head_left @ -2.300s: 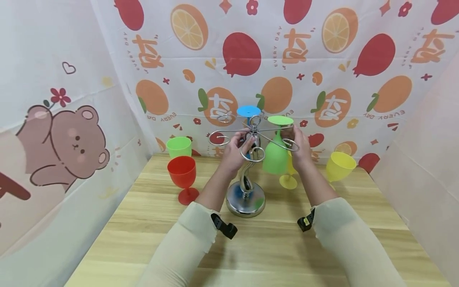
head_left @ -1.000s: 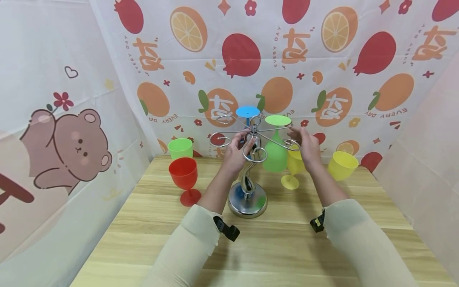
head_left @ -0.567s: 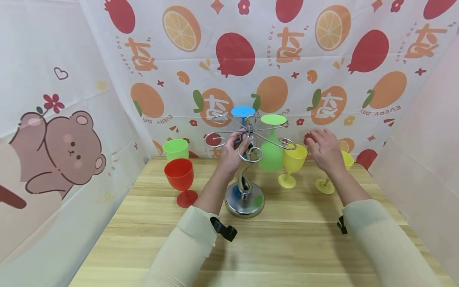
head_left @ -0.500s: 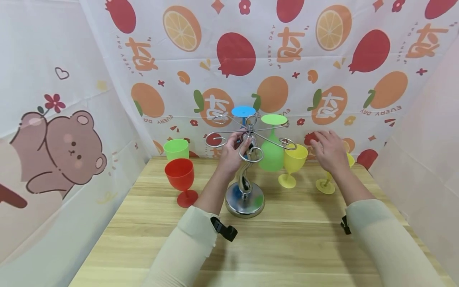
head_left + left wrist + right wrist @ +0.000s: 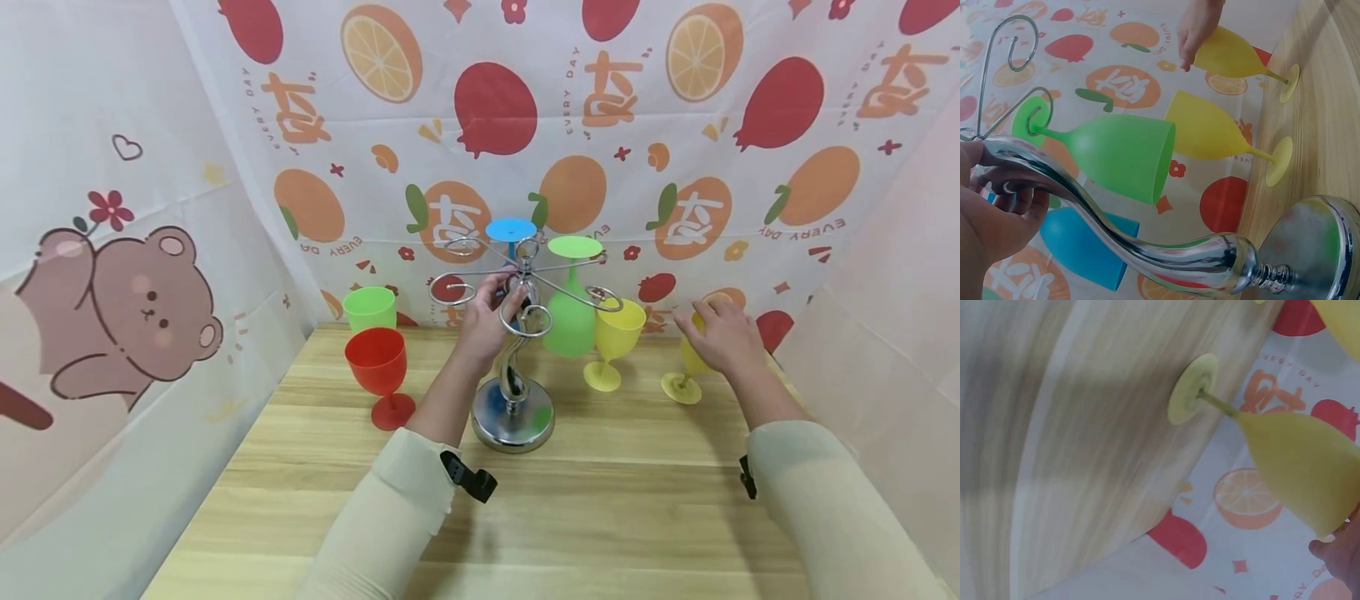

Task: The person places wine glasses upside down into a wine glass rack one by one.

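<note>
My left hand (image 5: 483,327) grips the stand (image 5: 513,377); right hand (image 5: 726,337), hold unclear, reaches the table's (image 5: 600,517) back-right-corner cup (image 5: 692,360). I'd secure it next.

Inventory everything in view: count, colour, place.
table: 1, pale wood-grain, foreground
rack: 1, silver, standing mid-table
blue goblet: 1, blue, inverted, rack's rear
hanging green goblet: 1, green, inverted, rack's right
red goblet: 1, red, upright left of rack
standing green goblet: 1, green, behind red goblet
yellow goblets: 2, yellow, upright right of rack
fruit-print backdrop: 1, multicoloured, rear
bear-print cloth: 1, pale, left
plain cloth: 1, pale, right
sleeves: 2, pale, forearms
wrist straps: 2, black, sleeve ends
left grip: 1, bare, around rack's upper post
right grip: 1, bare, by right yellow goblet's rim
</note>
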Demonstrator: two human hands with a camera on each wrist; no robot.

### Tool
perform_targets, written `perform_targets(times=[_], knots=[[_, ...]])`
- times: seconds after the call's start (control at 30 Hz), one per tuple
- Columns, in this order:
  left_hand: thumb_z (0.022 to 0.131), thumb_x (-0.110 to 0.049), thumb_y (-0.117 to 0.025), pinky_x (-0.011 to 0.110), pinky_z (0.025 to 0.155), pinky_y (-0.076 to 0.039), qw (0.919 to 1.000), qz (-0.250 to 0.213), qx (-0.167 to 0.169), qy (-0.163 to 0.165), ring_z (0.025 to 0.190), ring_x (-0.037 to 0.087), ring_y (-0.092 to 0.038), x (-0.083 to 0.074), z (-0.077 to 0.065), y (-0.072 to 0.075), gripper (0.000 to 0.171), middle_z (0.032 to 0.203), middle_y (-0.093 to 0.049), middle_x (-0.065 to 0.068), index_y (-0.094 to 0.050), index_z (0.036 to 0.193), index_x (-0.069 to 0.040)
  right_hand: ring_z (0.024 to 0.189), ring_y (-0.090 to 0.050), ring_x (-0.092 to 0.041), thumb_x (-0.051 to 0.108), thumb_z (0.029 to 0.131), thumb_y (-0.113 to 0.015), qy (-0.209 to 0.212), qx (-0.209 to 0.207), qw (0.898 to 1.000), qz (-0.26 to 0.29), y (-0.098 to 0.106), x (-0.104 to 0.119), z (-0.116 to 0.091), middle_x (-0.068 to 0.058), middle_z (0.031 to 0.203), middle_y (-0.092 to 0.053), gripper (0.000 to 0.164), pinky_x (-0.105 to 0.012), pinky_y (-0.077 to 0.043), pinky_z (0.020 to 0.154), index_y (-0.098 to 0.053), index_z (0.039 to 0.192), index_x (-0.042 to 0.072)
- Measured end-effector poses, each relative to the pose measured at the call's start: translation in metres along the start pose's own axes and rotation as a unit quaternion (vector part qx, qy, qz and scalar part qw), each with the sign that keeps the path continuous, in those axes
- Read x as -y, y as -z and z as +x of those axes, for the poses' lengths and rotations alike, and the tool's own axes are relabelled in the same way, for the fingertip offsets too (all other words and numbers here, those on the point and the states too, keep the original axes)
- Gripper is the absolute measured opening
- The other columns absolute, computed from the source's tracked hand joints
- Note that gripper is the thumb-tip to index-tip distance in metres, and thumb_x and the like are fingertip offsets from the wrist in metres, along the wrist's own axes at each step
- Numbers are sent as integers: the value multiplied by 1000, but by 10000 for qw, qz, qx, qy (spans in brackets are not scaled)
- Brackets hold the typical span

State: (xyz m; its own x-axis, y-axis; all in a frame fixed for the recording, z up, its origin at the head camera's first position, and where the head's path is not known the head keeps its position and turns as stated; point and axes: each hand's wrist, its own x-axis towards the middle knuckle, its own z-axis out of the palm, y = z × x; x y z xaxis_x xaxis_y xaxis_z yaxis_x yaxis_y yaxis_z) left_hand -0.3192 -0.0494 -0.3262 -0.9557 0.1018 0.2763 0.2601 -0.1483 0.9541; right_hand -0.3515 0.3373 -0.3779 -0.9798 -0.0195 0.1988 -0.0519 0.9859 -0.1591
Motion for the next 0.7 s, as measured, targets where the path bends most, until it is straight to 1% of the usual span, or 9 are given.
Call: perform_targets(times=[0.1,0.2,0.37,0.53,0.6,0.7], knots=[[99,-21,-60,39,108,-45,10000,14,5,23,127,23,-54,1,-1,1,40,134,-55,11,-52,135,-7,137,-24,-53,65,97,-33,-10,173,9998,25,-3,-6,1,-33,149,-28,85,-70,-22,110,-33,150,-1],[99,-22,-60,38,107,-45,10000,25,9,60,127,24,-54,2,-1,1,40,134,-55,11,-52,136,-7,136,-25,-54,64,97,-37,-21,237,9997,21,-7,-9,1,-34,149,-27,86,-70,-24,109,-29,151,-2],[99,-23,-61,38,107,-45,9999,96,15,33,128,24,-54,2,-1,2,41,134,-55,11,-52,136,-9,135,-26,-54,60,99,-36,16,148,9998,-107,-12,-9,0,-34,148,-29,82,-68,-23,111,-28,151,-4],[98,-26,-62,38,106,-46,9998,201,60,47,128,23,-54,2,0,2,43,136,-55,9,-52,137,-10,135,-25,-54,50,102,-40,-84,121,9998,-127,-14,-6,-4,-33,148,-29,74,-67,-19,113,-27,151,-4],[98,-26,-62,38,106,-46,9997,221,69,34,127,23,-54,2,0,2,44,136,-55,9,-52,137,-10,136,-25,-53,48,101,-40,-130,100,9998,-107,-15,-5,-4,-33,148,-29,73,-67,-18,113,-27,151,-4],[98,-25,-61,38,105,-47,9995,288,70,-77,126,23,-55,1,1,4,44,135,-55,10,-51,138,-9,136,-25,-53,53,102,-36,-120,81,9998,-99,-16,-3,-2,-33,149,-29,76,-67,-18,113,-26,152,-3]])
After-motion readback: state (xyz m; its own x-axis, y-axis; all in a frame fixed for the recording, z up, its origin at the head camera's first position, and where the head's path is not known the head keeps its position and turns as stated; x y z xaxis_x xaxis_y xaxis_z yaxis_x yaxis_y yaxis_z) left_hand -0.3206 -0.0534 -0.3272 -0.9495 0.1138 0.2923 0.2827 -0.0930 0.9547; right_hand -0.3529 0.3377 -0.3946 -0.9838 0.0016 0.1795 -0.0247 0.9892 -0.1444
